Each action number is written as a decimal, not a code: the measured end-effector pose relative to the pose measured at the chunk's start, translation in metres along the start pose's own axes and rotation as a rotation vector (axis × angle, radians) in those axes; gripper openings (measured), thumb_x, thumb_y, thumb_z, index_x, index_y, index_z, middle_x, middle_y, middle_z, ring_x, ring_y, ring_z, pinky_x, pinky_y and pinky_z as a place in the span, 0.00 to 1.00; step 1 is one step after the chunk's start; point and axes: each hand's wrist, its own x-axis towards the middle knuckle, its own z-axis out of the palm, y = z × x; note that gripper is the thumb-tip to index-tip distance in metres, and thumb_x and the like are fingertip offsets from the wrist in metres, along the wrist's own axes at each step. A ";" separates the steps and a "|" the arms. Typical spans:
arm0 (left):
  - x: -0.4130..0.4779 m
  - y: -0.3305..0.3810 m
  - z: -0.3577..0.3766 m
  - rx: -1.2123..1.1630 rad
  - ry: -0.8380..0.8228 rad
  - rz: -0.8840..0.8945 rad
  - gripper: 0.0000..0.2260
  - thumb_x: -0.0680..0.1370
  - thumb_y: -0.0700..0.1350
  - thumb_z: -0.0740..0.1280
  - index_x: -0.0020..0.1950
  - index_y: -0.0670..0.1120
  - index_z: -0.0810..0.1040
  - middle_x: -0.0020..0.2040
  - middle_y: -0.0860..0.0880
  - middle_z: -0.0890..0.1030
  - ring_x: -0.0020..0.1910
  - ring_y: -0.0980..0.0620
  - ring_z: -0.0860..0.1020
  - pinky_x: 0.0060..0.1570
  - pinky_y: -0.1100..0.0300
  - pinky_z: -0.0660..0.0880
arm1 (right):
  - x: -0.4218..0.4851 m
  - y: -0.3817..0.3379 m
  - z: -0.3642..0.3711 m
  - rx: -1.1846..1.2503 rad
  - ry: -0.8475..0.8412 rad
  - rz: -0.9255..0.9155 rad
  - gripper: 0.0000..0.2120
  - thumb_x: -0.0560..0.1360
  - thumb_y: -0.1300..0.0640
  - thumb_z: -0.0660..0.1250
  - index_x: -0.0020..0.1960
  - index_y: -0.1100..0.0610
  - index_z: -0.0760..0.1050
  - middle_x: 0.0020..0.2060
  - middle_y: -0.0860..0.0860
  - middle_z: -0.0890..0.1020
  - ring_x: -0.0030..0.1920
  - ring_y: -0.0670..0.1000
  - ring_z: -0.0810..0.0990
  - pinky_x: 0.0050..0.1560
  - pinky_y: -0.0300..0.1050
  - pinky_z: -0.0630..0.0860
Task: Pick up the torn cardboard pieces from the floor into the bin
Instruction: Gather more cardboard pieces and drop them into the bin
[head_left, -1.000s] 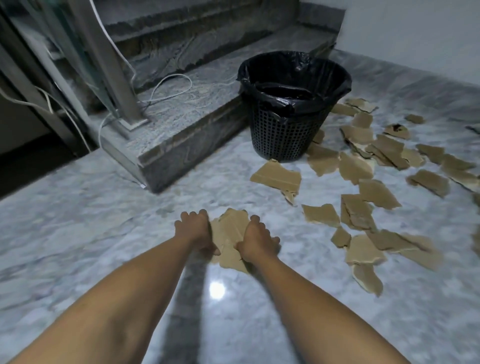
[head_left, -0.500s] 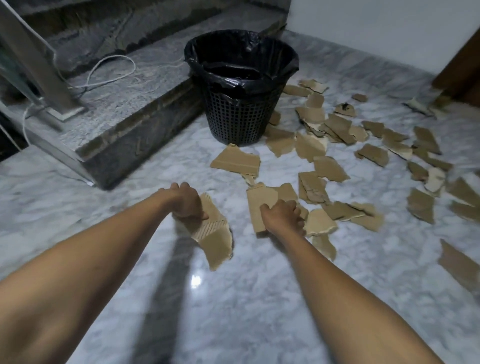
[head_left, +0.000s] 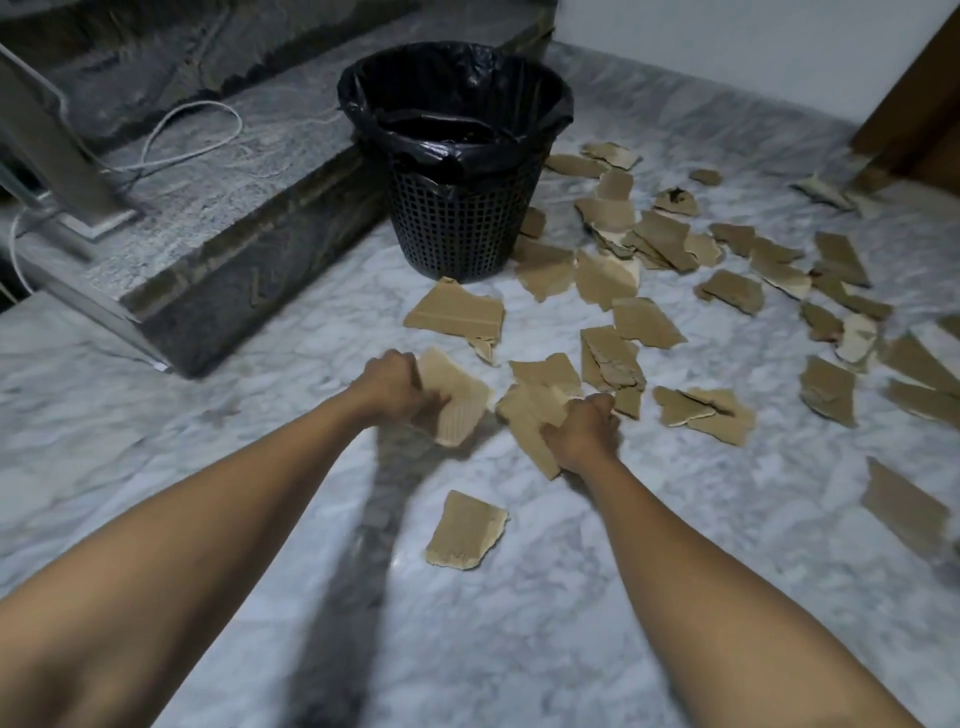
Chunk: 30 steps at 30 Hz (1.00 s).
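Several torn brown cardboard pieces (head_left: 644, 322) lie scattered over the marble floor, mostly right of a black mesh bin (head_left: 457, 228) lined with a black bag. My left hand (head_left: 392, 387) grips a ribbed cardboard piece (head_left: 457, 402) lifted above the floor. My right hand (head_left: 582, 431) is closed on a long cardboard piece (head_left: 527, 415). One loose piece (head_left: 465, 530) lies on the floor below and between my hands. A large piece (head_left: 457, 314) rests just in front of the bin.
A dark granite stair step (head_left: 234, 228) rises to the left of the bin, with a white cable (head_left: 192, 135) and a metal post base (head_left: 93, 218) on it. A wooden door edge (head_left: 914, 104) stands at the far right.
Both hands have lifted their cardboard pieces and moved forward toward the bin. A piece now lies on the floor below my hands. The view has shifted closer.
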 end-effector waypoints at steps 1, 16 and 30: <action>-0.007 0.007 -0.004 0.008 -0.164 0.056 0.21 0.73 0.61 0.71 0.45 0.42 0.79 0.48 0.44 0.82 0.46 0.45 0.81 0.43 0.52 0.80 | -0.001 -0.006 0.002 0.068 -0.023 -0.022 0.24 0.74 0.54 0.73 0.65 0.63 0.70 0.65 0.56 0.63 0.57 0.57 0.71 0.56 0.45 0.71; -0.046 0.050 0.102 0.553 -0.432 0.460 0.31 0.66 0.47 0.78 0.64 0.45 0.68 0.56 0.44 0.76 0.47 0.43 0.78 0.42 0.50 0.79 | 0.000 0.018 -0.084 0.198 -0.344 0.021 0.18 0.71 0.57 0.75 0.58 0.57 0.75 0.47 0.52 0.82 0.41 0.48 0.80 0.30 0.38 0.73; 0.020 0.053 0.025 0.654 -0.082 0.248 0.16 0.72 0.39 0.68 0.60 0.41 0.74 0.58 0.42 0.73 0.57 0.41 0.73 0.44 0.50 0.72 | -0.007 -0.014 -0.002 -0.249 -0.369 -0.099 0.25 0.68 0.50 0.76 0.56 0.55 0.66 0.50 0.50 0.76 0.53 0.56 0.74 0.63 0.59 0.70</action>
